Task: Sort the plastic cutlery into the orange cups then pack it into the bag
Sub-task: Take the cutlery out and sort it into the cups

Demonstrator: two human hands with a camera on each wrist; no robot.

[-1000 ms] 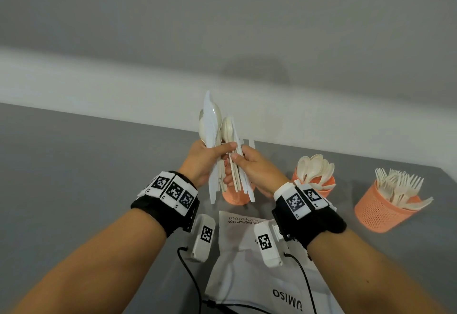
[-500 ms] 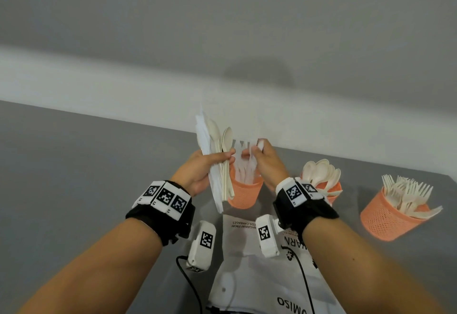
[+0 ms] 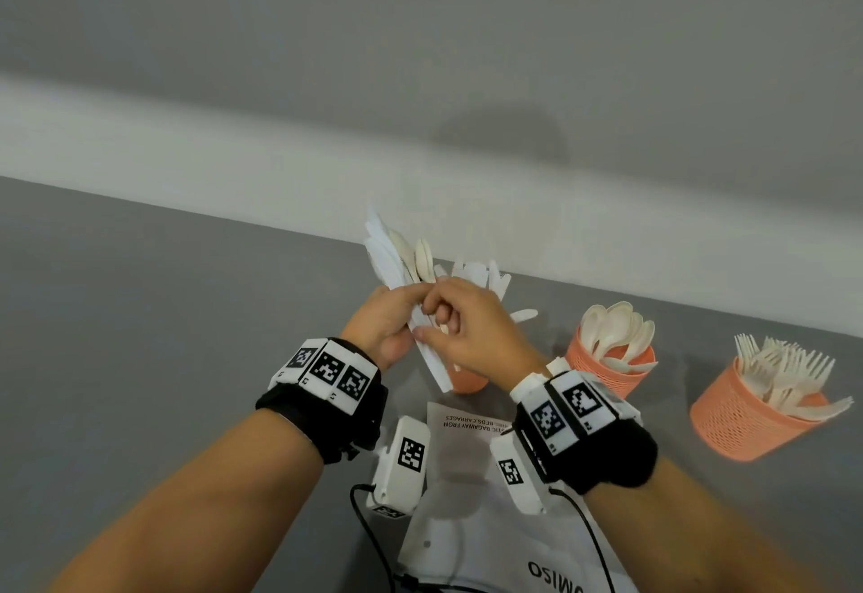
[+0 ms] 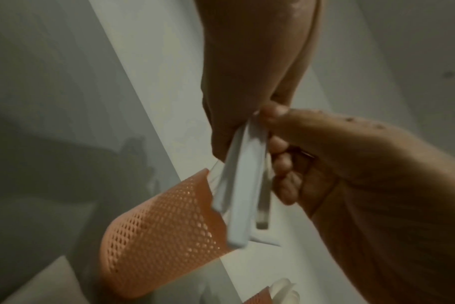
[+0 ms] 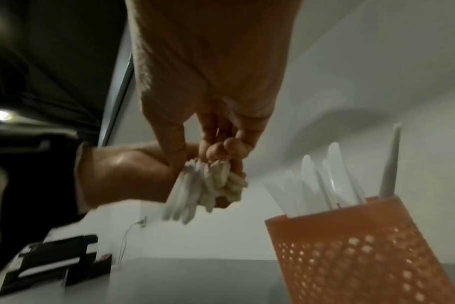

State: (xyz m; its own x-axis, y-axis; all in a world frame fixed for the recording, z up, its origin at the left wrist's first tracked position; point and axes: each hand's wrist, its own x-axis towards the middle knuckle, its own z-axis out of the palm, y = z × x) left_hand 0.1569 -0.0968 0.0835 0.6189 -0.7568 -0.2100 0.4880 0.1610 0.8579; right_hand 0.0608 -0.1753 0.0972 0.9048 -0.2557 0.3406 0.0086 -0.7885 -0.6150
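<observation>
Left hand [image 3: 385,321] grips a mixed bundle of white plastic knives and spoons [image 3: 401,265], right hand [image 3: 467,326] pinching into it above the orange mesh knife cup [image 5: 364,246]; spoon cup [image 3: 607,368] and fork cup [image 3: 747,410] are filled, white bag [image 3: 471,536] unpacked.

Three orange mesh cups stand on the table: one [image 3: 464,380] directly under the two hands, holding knives, one [image 3: 602,366] just right of the right hand [image 3: 471,326], full of spoons, and one [image 3: 742,415] farther right, full of forks. One mixed bundle of cutlery [image 3: 401,265] is in the left hand [image 3: 387,321], its pieces too overlapped to count. One white bag [image 3: 471,532] lies below the wrists.
</observation>
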